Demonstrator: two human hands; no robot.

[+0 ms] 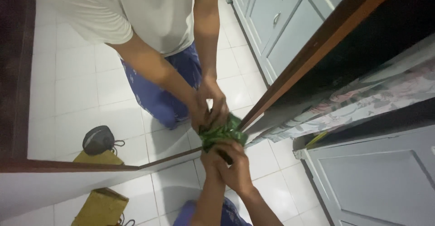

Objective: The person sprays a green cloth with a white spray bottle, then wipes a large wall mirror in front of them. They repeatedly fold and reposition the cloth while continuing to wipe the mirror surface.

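- Looking down, the biggest thing before me is the mirror (81, 81) in its brown wooden frame (317, 40). It reflects my pale shirt, my blue patterned trousers and the white floor tiles (272, 180).
- To the right stand grey-blue panelled cupboards (380, 180). A flowered fabric (362, 99) lies between them and the frame.
- Low on the left sits a tan cardboard box (102, 205). Its twin shows in the glass with a dark grey rounded thing on top.
- The green cloth (223, 133) is bunched into a wad and pressed against the mirror at its lower corner, where the two frame edges meet.
- As for progress, I judge the work to be at that corner. The glass above looks even and free of streaks, but the view is too soft to say how much of it has been gone over. The bottom edge running left looks like what remains.
- My two forearms come up from the bottom edge of the view, close together and nearly parallel, with the wrists bent toward the glass.
- My right hand (236, 171) is closed around the near side of the wad, knuckles up.
- My left hand (212, 161) sits just beside it, touching it. Its fingers are curled into the same cloth, so both hands grip it together.
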